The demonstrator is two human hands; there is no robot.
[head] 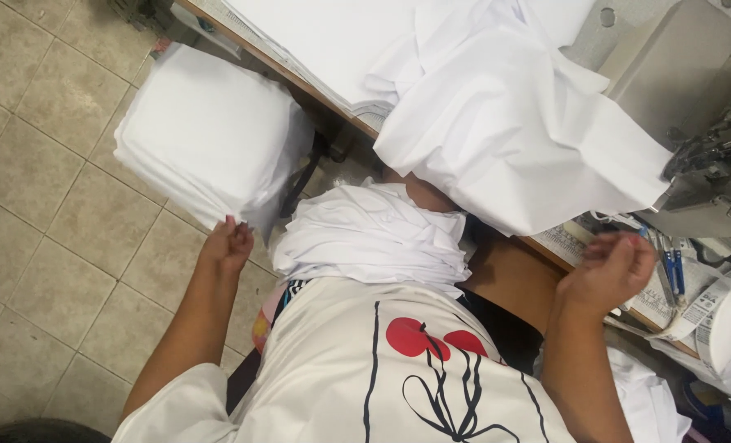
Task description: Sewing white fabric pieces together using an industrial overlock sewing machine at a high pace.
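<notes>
My left hand [228, 243] reaches down to the left and pinches the near corner of a thick stack of white fabric pieces [210, 131] that sits low beside the table. My right hand [610, 269] hovers at the table's front edge with its fingers curled, just below a loose white fabric piece [513, 131] draped over the table edge; whether it holds anything I cannot tell. A bundle of white fabric [370, 234] rests on my lap.
A grey sewing machine [694, 98] stands at the right on the wooden-edged table [316, 86]. Blue-handled tools [673, 271] and printed paper slips [710, 303] lie near my right hand. Beige floor tiles [45, 205] spread out on the left.
</notes>
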